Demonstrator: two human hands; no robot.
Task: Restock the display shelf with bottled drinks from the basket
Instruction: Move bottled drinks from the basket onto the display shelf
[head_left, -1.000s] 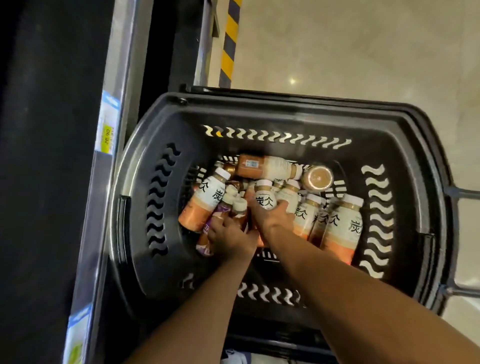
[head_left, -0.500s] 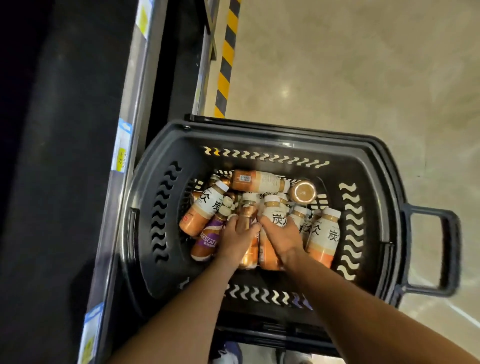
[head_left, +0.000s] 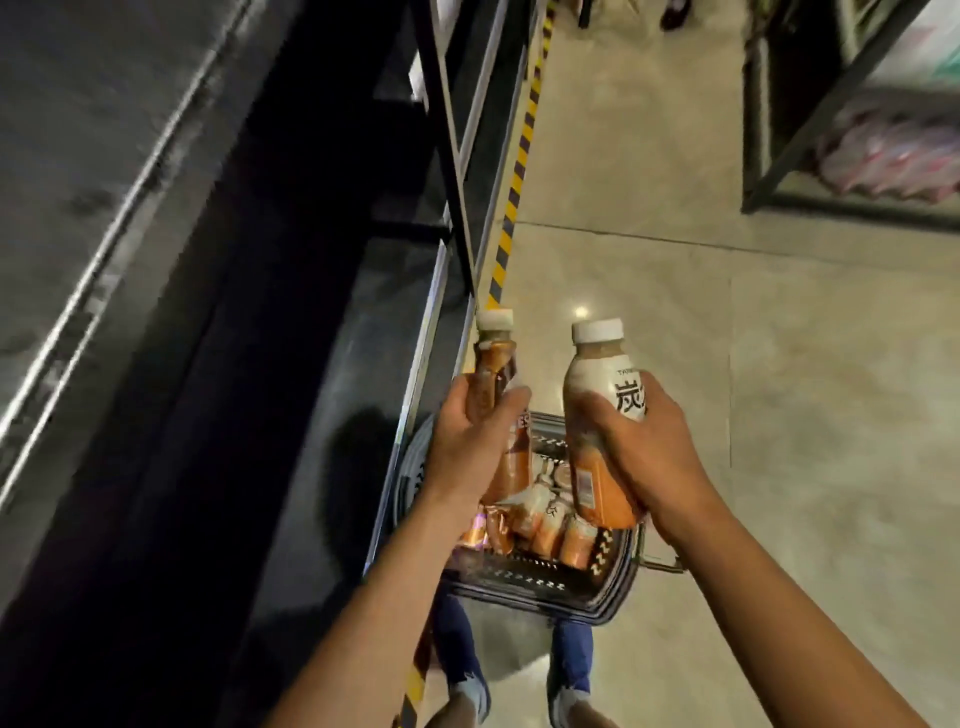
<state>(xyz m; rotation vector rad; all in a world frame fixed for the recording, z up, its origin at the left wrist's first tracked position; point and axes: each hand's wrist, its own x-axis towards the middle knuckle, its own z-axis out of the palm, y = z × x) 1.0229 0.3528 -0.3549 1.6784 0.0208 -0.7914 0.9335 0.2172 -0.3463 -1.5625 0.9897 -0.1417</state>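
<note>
**A:** Where are the drinks?

**B:** Two are held above the basket (head_left: 545, 597). The left grip (head_left: 467, 441) curls its fingers and thumb round a brown-and-orange bottle (head_left: 493, 358), white cap upward. It is just beside the front edge of the display shelf (head_left: 415, 374).

**A:** And the other side?

**B:** The right grip (head_left: 641, 447) wraps round the middle of a white-and-orange bottle (head_left: 587, 384), covering part of the black characters on its label. It also has a white cap and is roughly upright. The two held bottles are near each other but not touching.

**A:** What about the basket?

**B:** It's dark plastic with patterned slots. It sits on the floor (head_left: 805, 389) below both hands, close against the foot of the shelf. More bottles (head_left: 545, 522) lie jumbled inside, in the same orange and white. The hands and the held bottles hide part of the pile.

**A:** Is anything on the shelf?

**B:** The shelf is dark and blurred, and I cannot tell what stands on it.

**A:** And around it?

**B:** The floor is pale and glossy. A yellow-and-black striped strip (head_left: 519, 150) runs along it beside the shelf. The person's blue trousers and pale shoes (head_left: 563, 699) show just behind the basket. Another rack (head_left: 810, 104) stands at the upper right, well apart, holding blurred pink packs (head_left: 893, 150).
</note>
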